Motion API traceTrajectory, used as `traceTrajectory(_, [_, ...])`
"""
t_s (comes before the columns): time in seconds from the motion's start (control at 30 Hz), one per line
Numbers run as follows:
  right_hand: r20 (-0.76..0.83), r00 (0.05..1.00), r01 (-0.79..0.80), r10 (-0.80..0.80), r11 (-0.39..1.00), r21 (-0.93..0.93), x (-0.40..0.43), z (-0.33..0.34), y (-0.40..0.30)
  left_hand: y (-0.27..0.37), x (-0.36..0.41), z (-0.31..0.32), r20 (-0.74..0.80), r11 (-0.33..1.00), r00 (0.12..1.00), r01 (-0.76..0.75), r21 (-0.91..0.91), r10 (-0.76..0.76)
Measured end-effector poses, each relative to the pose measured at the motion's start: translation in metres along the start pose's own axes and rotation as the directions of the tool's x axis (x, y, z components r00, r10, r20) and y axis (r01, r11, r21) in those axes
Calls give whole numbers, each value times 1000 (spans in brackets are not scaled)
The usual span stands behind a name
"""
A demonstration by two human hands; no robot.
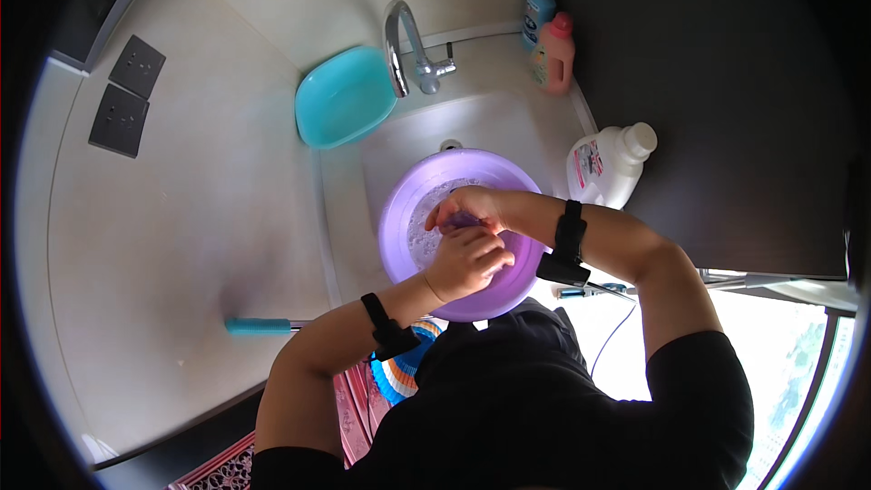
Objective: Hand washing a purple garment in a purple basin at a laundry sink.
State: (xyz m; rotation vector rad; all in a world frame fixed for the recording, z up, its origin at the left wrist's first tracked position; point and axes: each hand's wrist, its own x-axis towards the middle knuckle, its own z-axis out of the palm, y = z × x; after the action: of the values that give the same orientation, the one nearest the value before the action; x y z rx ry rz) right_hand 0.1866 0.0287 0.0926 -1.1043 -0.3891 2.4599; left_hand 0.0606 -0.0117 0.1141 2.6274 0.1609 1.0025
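Note:
A round purple plastic basin (395,218) with sudsy water stands at the near side of a white sink (408,143). My left hand (469,262) and my right hand (473,207) meet above the water near the basin's middle. Between them is a small piece of purple cloth (459,220), mostly covered by my fingers. My right hand grips it from the far side. The fingers of my left hand are curled against it from the near side; how much of it they hold is hidden. Black straps with small devices are around both forearms.
Behind the sink rises a chrome faucet (425,68), with a turquoise basin (347,99) to its left. A blue bottle (539,10), a pink bottle (554,58) and a large white bottle (605,163) stand along the right. A turquoise-handled rod (258,327) lies at lower left.

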Motion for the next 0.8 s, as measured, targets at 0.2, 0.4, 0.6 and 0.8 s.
traceTrajectory(0.2, [-26,999,-45,41,980,-193,21,-16,3,-18,-8,18,163,978,968,-201,63,188])
traceTrajectory(0.4, [-192,978,-79,-83,706,-704,29,-3,14,-19,-29,47,365,962,898,-273,24,246])
traceTrajectory(0.6, [-180,908,-154,-377,100,-983,45,5,21,-27,-30,67,630,933,767,-305,190,123])
traceTrajectory(0.8, [-3,947,294,-322,869,-398,-1,1,1,-15,-34,2,225,986,974,-19,164,-19])
